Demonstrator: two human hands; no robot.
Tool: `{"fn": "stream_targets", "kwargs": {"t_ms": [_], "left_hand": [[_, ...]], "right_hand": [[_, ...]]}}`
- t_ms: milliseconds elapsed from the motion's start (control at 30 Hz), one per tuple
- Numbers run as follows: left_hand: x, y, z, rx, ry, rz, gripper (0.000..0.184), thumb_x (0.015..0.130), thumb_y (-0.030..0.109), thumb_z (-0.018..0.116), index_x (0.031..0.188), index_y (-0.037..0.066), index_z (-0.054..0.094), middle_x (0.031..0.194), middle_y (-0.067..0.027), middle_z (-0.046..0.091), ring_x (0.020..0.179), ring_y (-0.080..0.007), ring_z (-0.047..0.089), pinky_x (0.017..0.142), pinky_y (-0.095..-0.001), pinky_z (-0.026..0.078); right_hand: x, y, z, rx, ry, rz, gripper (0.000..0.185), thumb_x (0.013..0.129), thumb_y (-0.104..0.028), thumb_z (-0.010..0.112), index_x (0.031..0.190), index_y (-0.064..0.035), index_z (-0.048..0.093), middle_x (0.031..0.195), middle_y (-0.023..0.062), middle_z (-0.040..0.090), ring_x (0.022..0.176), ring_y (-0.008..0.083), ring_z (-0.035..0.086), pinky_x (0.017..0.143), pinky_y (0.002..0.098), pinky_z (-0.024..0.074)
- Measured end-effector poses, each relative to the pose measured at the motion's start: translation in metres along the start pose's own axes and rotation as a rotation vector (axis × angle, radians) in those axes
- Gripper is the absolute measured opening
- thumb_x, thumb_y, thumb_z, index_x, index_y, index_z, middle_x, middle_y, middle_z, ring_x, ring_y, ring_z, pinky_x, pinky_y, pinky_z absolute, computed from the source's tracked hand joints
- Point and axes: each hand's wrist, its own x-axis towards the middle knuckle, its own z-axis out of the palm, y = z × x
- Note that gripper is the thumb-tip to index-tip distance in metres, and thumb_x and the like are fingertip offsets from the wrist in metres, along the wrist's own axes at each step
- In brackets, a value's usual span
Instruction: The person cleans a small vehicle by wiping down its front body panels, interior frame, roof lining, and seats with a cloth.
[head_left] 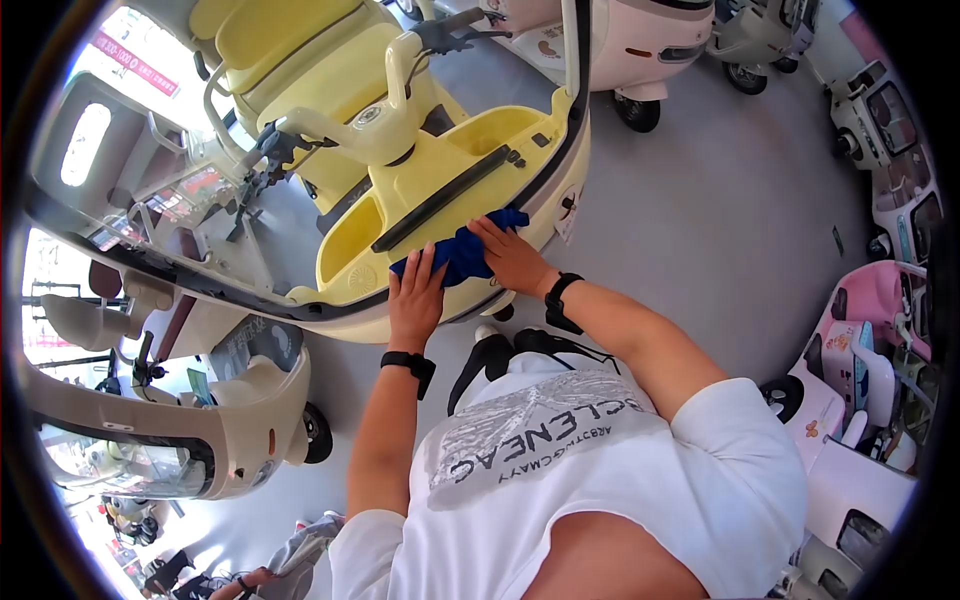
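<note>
A dark blue cloth (463, 256) lies bunched over the front windshield of a pale yellow three-wheeled vehicle (330, 318). My left hand (414, 295) holds the cloth's left end, its fingers laid over the fabric and pointing away from me. On the right end of the same cloth rests my right hand (514, 262), fingers bent over it. My palms and the cloth's underside are hidden. Behind the cloth, through the windshield, show the vehicle's yellow dashboard tray with a long black strip (440, 200) and the handlebar column (378, 130). Each wrist wears a black band.
A beige enclosed vehicle (250, 420) stands close on my left. Pink vehicles (650, 50) are parked at the far side, with another pink one (835, 350) on my right. Grey floor (700, 210) runs between them. At the lower left, part of another person (300, 560) shows.
</note>
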Motion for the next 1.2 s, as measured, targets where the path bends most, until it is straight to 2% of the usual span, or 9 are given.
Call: {"fn": "stream_targets", "kwargs": {"t_ms": [167, 233, 300, 400, 533, 733, 967, 1067, 1200], "left_hand": [[0.033, -0.001, -0.021, 0.005, 0.114, -0.033, 0.043, 0.080, 0.020, 0.066, 0.123, 0.022, 0.064, 0.152, 0.0012, 0.038, 0.142, -0.0219, 0.031, 0.111, -0.0488, 0.024], [0.071, -0.001, -0.053, 0.005, 0.143, -0.088, 0.051, 0.077, 0.022, 0.067, 0.127, 0.023, 0.061, 0.153, 0.0007, 0.037, 0.142, -0.0225, 0.031, 0.112, -0.0489, 0.021], [0.111, -0.004, -0.085, -0.007, 0.195, -0.086, 0.059, 0.076, 0.022, 0.069, 0.133, 0.022, 0.057, 0.154, -0.0037, 0.035, 0.142, -0.0278, 0.030, 0.113, -0.0538, 0.020], [0.160, -0.004, -0.125, -0.013, 0.295, -0.079, 0.055, 0.078, 0.020, 0.065, 0.132, 0.021, 0.059, 0.151, -0.0048, 0.039, 0.141, -0.0288, 0.033, 0.112, -0.0553, 0.021], [0.181, 0.007, -0.112, 0.057, 0.373, -0.147, 0.053, 0.079, 0.023, 0.065, 0.131, 0.023, 0.059, 0.153, -0.0011, 0.037, 0.141, -0.0239, 0.033, 0.113, -0.0494, 0.018], [0.151, 0.042, -0.052, 0.133, 0.193, -0.070, 0.048, 0.080, 0.025, 0.066, 0.128, 0.020, 0.062, 0.152, -0.0027, 0.038, 0.143, -0.0233, 0.029, 0.112, -0.0528, 0.021], [0.108, 0.078, 0.013, 0.081, -0.023, 0.116, 0.036, 0.091, 0.015, 0.050, 0.123, 0.020, 0.064, 0.154, 0.0047, 0.036, 0.144, -0.0125, 0.027, 0.115, -0.0376, 0.018], [0.110, 0.082, 0.010, 0.140, -0.011, 0.099, 0.036, 0.090, 0.016, 0.051, 0.123, 0.020, 0.064, 0.154, 0.0046, 0.036, 0.144, -0.0127, 0.027, 0.115, -0.0380, 0.019], [0.138, 0.084, -0.003, 0.131, 0.072, 0.016, 0.035, 0.089, 0.016, 0.052, 0.120, 0.023, 0.066, 0.154, 0.0065, 0.036, 0.144, -0.0111, 0.028, 0.115, -0.0362, 0.018]], "right_hand": [[0.035, 0.010, -0.034, -0.036, 0.084, 0.014, 0.037, 0.081, -0.003, 0.056, 0.117, 0.0046, 0.059, 0.156, 0.0149, 0.027, 0.145, 0.0335, 0.024, 0.107, 0.0491, 0.0355], [0.068, 0.013, -0.063, -0.010, 0.315, 0.022, 0.053, 0.078, 0.001, 0.058, 0.131, 0.0044, 0.051, 0.156, 0.0178, 0.024, 0.145, 0.0354, 0.023, 0.110, 0.0503, 0.0324], [0.099, 0.020, -0.099, 0.141, 0.387, 0.008, 0.066, 0.076, 0.006, 0.060, 0.139, 0.0011, 0.043, 0.157, 0.0198, 0.021, 0.145, 0.0368, 0.022, 0.112, 0.0503, 0.0297], [0.141, 0.033, -0.144, 0.196, 0.539, -0.060, 0.070, 0.075, 0.009, 0.061, 0.141, -0.0017, 0.042, 0.158, 0.0195, 0.018, 0.146, 0.0375, 0.021, 0.113, 0.0492, 0.0289], [0.147, 0.046, -0.139, 0.088, 0.477, 0.001, 0.065, 0.080, 0.004, 0.058, 0.143, -0.0007, 0.040, 0.158, 0.0202, 0.017, 0.146, 0.0393, 0.019, 0.112, 0.0498, 0.0287], [0.072, 0.071, -0.086, 0.078, 0.318, 0.122, 0.059, 0.082, 0.004, 0.052, 0.140, 0.0061, 0.039, 0.156, 0.0222, 0.018, 0.144, 0.0431, 0.020, 0.113, 0.0497, 0.0298], [-0.019, 0.105, -0.060, 0.105, -0.005, 0.139, 0.056, 0.083, 0.005, 0.050, 0.138, 0.0062, 0.040, 0.157, 0.0179, 0.018, 0.145, 0.0377, 0.022, 0.114, 0.0465, 0.0313], [-0.018, 0.116, -0.065, 0.080, 0.002, 0.030, 0.056, 0.084, 0.004, 0.049, 0.139, 0.0059, 0.039, 0.158, 0.0160, 0.018, 0.145, 0.0362, 0.023, 0.113, 0.0455, 0.0322], [0.008, 0.126, -0.075, 0.095, 0.079, 0.080, 0.057, 0.085, 0.003, 0.050, 0.140, 0.0062, 0.037, 0.158, 0.0176, 0.018, 0.144, 0.0378, 0.023, 0.114, 0.0455, 0.0305]]}}
